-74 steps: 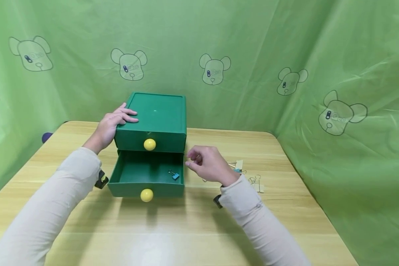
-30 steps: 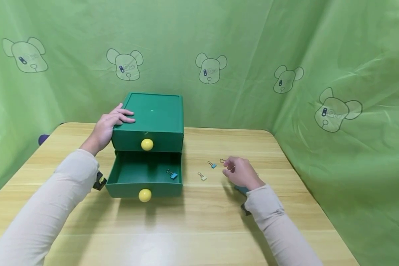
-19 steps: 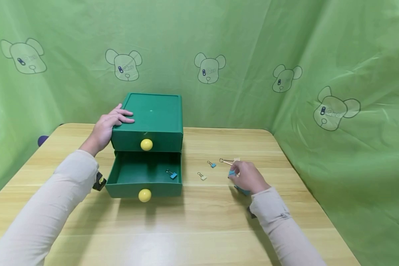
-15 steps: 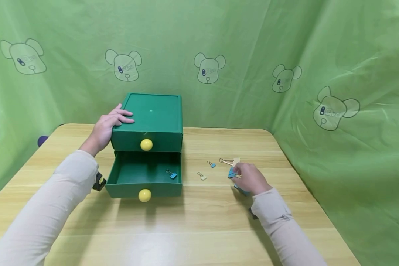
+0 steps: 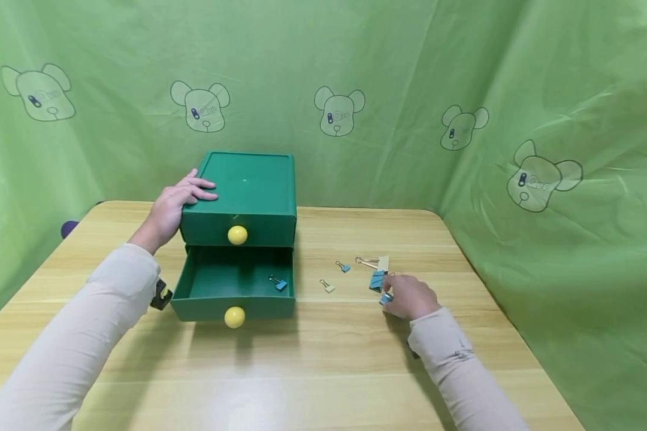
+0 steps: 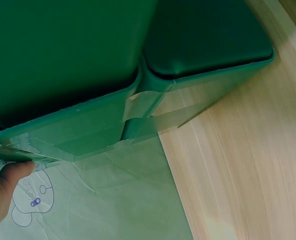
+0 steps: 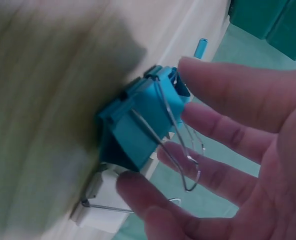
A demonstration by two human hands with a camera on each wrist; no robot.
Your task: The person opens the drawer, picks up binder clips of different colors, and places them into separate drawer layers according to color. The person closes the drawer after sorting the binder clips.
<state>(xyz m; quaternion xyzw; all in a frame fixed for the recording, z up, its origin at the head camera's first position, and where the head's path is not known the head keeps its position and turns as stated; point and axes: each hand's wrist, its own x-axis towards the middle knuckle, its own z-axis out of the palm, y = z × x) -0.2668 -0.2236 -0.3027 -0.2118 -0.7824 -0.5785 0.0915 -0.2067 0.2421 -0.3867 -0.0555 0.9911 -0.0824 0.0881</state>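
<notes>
My left hand (image 5: 179, 200) lies with straight fingers on the top left edge of the green drawer unit (image 5: 248, 182). In the left wrist view, its thumb (image 6: 15, 172) touches the edge of the unit. My right hand (image 5: 412, 296) is low over the table at the right, fingertips at a blue binder clip (image 5: 386, 297). In the right wrist view, thumb and fingers are spread around a large blue binder clip (image 7: 148, 112) with wire handles, and a white clip (image 7: 105, 202) lies beside it. The lower drawer (image 5: 234, 308) is pulled out, with a small blue binder clip (image 5: 281, 285) inside.
A small blue clip (image 5: 345, 268) and a small cream clip (image 5: 330, 288) lie between drawer and right hand. Just beyond that hand are a large cream clip (image 5: 383, 263) and another blue clip (image 5: 376, 280). A green curtain (image 5: 399, 149) surrounds the wooden table (image 5: 302, 377).
My right hand has moved away from the drawer's right side to the clips, then slightly nearer to me, onto the front blue clip. My left hand has stayed on the unit.
</notes>
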